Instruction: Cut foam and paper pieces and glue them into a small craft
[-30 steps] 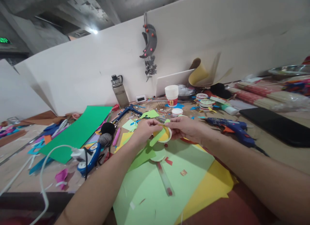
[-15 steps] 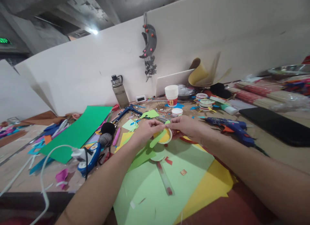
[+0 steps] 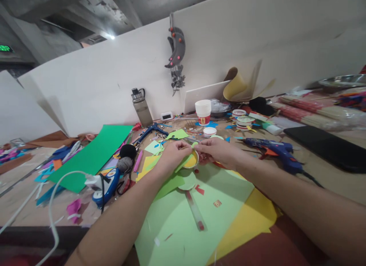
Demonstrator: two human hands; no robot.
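Observation:
Between my hands is a small round cup piece (image 3: 193, 159), yellow inside with a white rim. A light green paper strip (image 3: 183, 163) lies across it. My left hand (image 3: 175, 155) pinches the strip near its upper end, fingers closed. From the other side, my right hand (image 3: 214, 150) has its thumb and finger closed at the rounded green tip. Below them a pale green paper disc (image 3: 188, 180) rests on pale green sheets (image 3: 194, 220), beside a clear stick with red ends (image 3: 195, 212).
A blue glue gun (image 3: 274, 151) and black slab (image 3: 326, 147) lie at right. Stacked paper cups (image 3: 203, 112) and a bottle (image 3: 142, 107) stand behind. At left are a green sheet (image 3: 91, 155), a power strip (image 3: 107, 186) with a white cable, and yarn balls (image 3: 127, 152).
Both hands and the cup piece have shifted slightly left, and the green strip is tilted differently. A pale green round piece now shows behind my right hand.

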